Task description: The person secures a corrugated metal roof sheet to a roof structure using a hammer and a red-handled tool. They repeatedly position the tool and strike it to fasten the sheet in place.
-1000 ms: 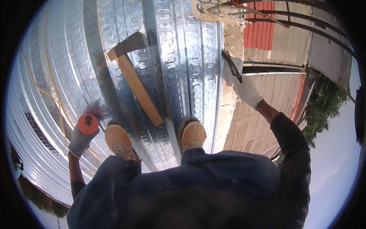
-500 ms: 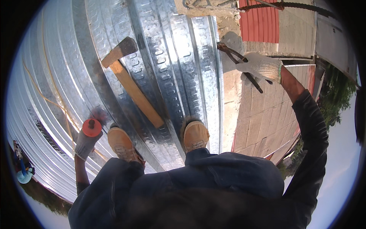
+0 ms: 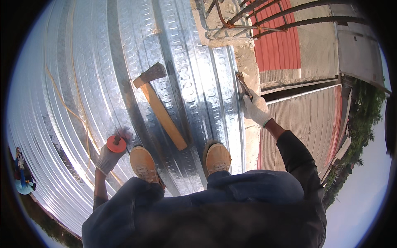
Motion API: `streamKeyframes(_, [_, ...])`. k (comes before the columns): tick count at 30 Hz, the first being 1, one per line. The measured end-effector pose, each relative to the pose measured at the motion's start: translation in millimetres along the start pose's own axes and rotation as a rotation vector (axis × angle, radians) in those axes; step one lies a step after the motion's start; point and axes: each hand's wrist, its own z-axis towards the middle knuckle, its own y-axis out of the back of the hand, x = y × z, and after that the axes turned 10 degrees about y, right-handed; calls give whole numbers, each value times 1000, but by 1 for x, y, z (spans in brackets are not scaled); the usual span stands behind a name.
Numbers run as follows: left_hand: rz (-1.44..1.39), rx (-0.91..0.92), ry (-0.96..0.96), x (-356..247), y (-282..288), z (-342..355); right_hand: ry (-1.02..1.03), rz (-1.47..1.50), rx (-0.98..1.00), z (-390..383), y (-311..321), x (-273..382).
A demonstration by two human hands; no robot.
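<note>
My gloved left hand (image 3: 108, 160) is closed around a chisel with a round red guard (image 3: 115, 144), just left of my left shoe (image 3: 140, 161). My gloved right hand (image 3: 258, 110) grips dark metal pliers (image 3: 245, 86), whose jaws are at the right edge of the ribbed galvanized metal decking (image 3: 192, 99), beside a rough concrete edge (image 3: 251, 136). An axe with a wooden handle (image 3: 163, 115) lies on the decking between my hands, above my shoes, its head toward the far side.
Rusty rebar (image 3: 273, 29) projects over the concrete at the top right. Red and grey corrugated roofs (image 3: 277, 49) lie beyond the edge, with trees (image 3: 353, 136) at far right. Yellow cords (image 3: 74, 111) run across the decking. A person (image 3: 24, 184) is at the far left rim.
At half a second ago the pliers' handles were spread apart; now they are closer together, with my right hand lower and nearer the decking edge. The whole view has shifted slightly.
</note>
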Motion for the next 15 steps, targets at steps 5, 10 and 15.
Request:
streamKeyframes(5, [6, -13, 16, 4, 0, -4, -38, -105, 341, 18, 59, 32])
streamKeyframes(10, [15, -6, 9, 5, -3, -1, -97, -220, 633, 66, 112, 65])
streamKeyframes(15, [14, -13, 16, 8, 0, -6, -208, 145, 580, 41, 101, 73])
